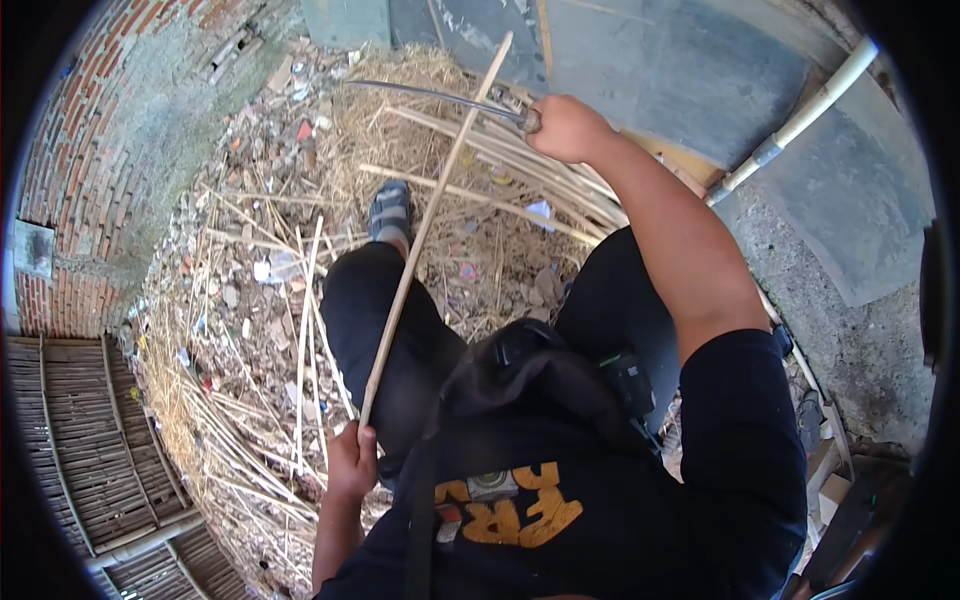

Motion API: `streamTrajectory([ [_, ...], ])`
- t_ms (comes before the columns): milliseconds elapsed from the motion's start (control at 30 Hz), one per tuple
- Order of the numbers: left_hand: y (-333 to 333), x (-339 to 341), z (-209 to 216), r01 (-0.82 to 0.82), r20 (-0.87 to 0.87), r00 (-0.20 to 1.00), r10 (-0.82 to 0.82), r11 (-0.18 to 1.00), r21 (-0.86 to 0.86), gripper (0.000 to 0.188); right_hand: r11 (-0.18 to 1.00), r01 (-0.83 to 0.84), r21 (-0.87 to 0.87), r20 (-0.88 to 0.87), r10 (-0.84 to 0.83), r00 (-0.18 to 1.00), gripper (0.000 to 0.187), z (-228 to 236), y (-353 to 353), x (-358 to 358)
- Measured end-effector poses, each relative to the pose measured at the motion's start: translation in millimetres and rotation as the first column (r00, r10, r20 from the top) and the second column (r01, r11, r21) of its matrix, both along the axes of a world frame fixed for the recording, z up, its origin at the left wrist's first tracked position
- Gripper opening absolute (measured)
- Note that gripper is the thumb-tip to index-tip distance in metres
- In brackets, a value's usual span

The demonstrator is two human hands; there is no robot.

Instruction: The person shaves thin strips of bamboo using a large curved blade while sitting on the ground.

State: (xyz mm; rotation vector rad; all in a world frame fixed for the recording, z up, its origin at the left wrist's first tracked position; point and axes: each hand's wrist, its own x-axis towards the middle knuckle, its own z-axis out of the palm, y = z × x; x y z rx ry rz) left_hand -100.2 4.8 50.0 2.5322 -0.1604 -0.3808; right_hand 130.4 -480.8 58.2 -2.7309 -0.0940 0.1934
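My left hand [352,460], low beside my left thigh, is closed round the lower end of a long, pale bamboo strip [425,225]. The strip slants up and to the right across my left leg, its far end beyond my foot. Out in front on the right, my right hand [568,129] grips the handle of a long machete [440,95]. Its thin, slightly curved blade points left and crosses the strip near the strip's upper end. Whether blade and strip touch I cannot tell.
Several cut bamboo strips [530,165] lie ahead on the right, with more strips [240,440] at left. Rubble and dry shavings [410,75] cover the ground round my sandalled foot [390,212]. A brick wall [90,150], a slatted bamboo panel [85,430] and a pale pole [800,115] stand around.
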Motion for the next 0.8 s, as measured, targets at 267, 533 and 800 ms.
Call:
streamTrajectory([
  [267,7.9,-7.3,2.6,-0.01,-0.027,1.0,0.009,0.999,-0.038,0.052,1.0,-0.002,-0.006,0.138,0.003,0.99,0.022,17.9,22.1,-20.8],
  [533,15.6,-15.8,-19.0,0.007,0.056,0.998,-0.009,0.999,0.039,0.049,0.956,0.272,0.113,-0.047,-0.268,0.962,0.028,17.4,-22.6,6.2],
  [800,7.6,-15.8,0.1,0.016,0.072,0.997,-0.014,1.0,-0.02,0.051,0.983,0.181,-0.028,0.117,-0.177,0.977,0.027,24.2,-4.7,-6.5],
])
